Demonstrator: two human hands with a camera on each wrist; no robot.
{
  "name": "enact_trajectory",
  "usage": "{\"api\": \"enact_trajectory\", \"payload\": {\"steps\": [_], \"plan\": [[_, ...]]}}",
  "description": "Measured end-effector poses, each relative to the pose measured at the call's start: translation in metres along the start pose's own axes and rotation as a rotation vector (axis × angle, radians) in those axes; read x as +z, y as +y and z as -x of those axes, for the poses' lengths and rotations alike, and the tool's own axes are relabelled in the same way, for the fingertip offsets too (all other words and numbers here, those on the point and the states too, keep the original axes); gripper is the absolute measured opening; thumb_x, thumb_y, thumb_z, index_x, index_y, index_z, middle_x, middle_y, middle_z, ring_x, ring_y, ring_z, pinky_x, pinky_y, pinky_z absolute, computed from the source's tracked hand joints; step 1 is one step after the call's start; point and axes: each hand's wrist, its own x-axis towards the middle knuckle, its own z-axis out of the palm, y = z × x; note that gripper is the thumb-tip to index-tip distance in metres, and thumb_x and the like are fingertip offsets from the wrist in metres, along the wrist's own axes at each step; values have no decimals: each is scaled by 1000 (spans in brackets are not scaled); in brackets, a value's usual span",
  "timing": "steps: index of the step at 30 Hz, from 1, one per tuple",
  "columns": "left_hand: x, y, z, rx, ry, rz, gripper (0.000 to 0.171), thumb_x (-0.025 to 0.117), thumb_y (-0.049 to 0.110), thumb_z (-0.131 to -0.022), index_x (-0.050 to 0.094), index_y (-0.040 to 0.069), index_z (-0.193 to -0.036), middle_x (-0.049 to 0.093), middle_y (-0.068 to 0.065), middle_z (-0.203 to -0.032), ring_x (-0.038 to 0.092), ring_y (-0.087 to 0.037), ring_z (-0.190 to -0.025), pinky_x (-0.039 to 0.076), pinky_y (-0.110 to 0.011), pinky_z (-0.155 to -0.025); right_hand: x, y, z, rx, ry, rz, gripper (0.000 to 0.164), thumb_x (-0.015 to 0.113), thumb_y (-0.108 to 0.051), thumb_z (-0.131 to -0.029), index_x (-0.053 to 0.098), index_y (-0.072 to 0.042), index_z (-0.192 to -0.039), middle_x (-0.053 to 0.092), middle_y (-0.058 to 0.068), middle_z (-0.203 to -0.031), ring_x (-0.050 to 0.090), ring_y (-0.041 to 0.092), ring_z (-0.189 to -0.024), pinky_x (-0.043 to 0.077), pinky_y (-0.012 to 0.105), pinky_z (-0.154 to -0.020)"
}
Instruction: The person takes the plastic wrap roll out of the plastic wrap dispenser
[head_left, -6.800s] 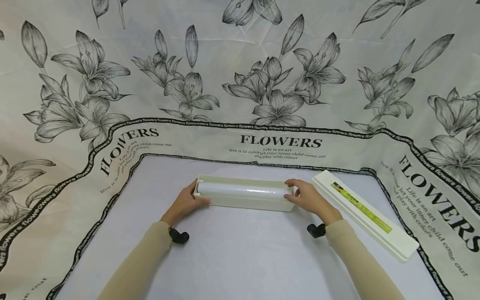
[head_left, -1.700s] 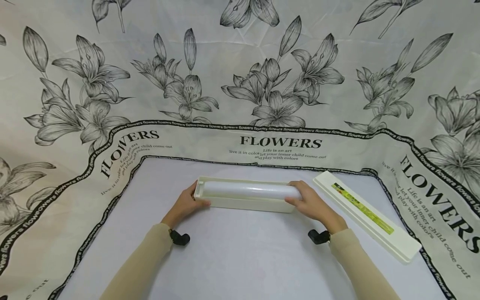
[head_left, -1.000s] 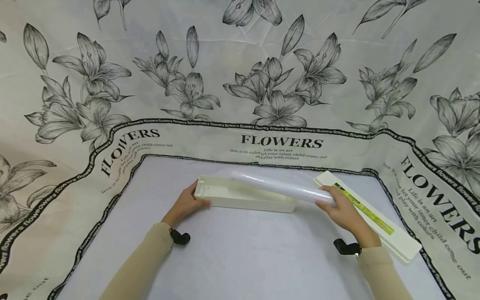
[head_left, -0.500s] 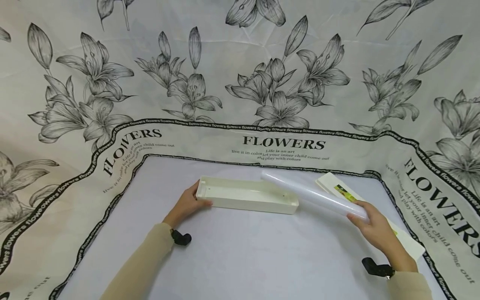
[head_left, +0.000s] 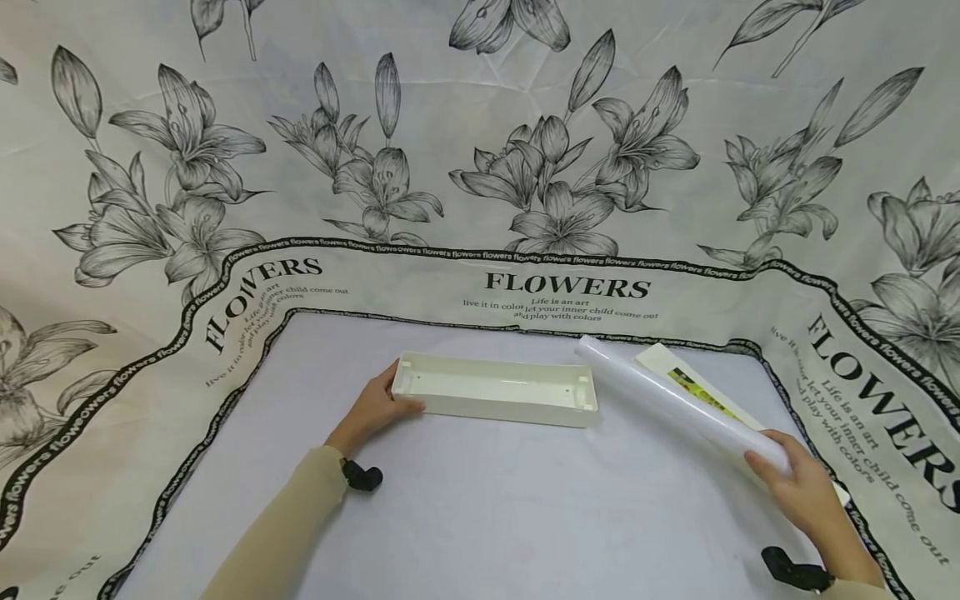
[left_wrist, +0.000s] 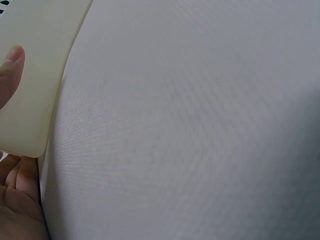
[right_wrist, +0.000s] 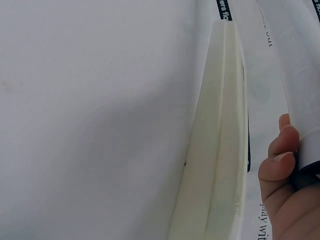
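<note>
A long cream plastic box (head_left: 495,407) lies lidless on the white cloth, its inside bare. My left hand (head_left: 372,408) grips its left end, the thumb on the front wall; the left wrist view shows the thumb (left_wrist: 12,72) against the box side (left_wrist: 37,95). On the right, my right hand (head_left: 806,487) holds a roll of clear plastic film (head_left: 682,400) by its near end, tilted with the far end up and left. In the right wrist view, curled fingers (right_wrist: 280,160) wrap the roll (right_wrist: 302,85), whose end shows a dark core opening.
Beneath the roll, a long cream lid (head_left: 660,360) with a yellow-green label lies aslant on the cloth; its edge (right_wrist: 215,135) shows in the right wrist view. White cloth (head_left: 510,508) with a printed black border covers the table, and flower-printed fabric (head_left: 420,125) rises behind.
The film roll, resting in the box earlier, has come out in my right hand and moved right, over the lid. My left hand stays on the box's left end.
</note>
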Motion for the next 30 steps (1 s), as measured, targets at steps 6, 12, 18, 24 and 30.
{"api": "enact_trajectory", "payload": {"steps": [6,12,18,24,30], "plan": [[0,0,1,15,2,-18,117,87,49,-63,21,20,-155,33,-4,-156,28,-27,-145,23,-49,-117,3,19,3,20,23,-7,61,53,-36,-97,37,9,-137,44,40,-125,47,48,-98,38,56,-74],[0,-1,1,14,2,-10,117,88,48,-63,22,20,-155,34,-4,-156,28,-27,-145,23,-48,-117,7,31,8,-23,70,6,56,57,-32,-96,42,9,-132,48,40,-117,49,44,-92,37,44,-67],[0,0,0,19,3,-3,116,88,47,-63,22,20,-155,34,-4,-156,29,-27,-144,24,-48,-117,8,32,8,-30,83,9,56,57,-31,-96,42,11,-131,50,39,-114,50,43,-90,37,43,-65],[1,1,1,14,-3,-18,116,87,48,-64,21,20,-155,33,-4,-156,28,-27,-145,24,-48,-117,11,30,11,-25,69,8,56,56,-29,-97,41,13,-130,47,40,-117,48,48,-95,37,57,-74],[0,2,1,12,-2,-4,116,88,48,-63,21,21,-155,34,-4,-156,30,-28,-144,24,-49,-117,14,27,13,-90,103,33,55,62,-28,-94,45,14,-126,51,39,-111,50,48,-93,38,57,-73]]}}
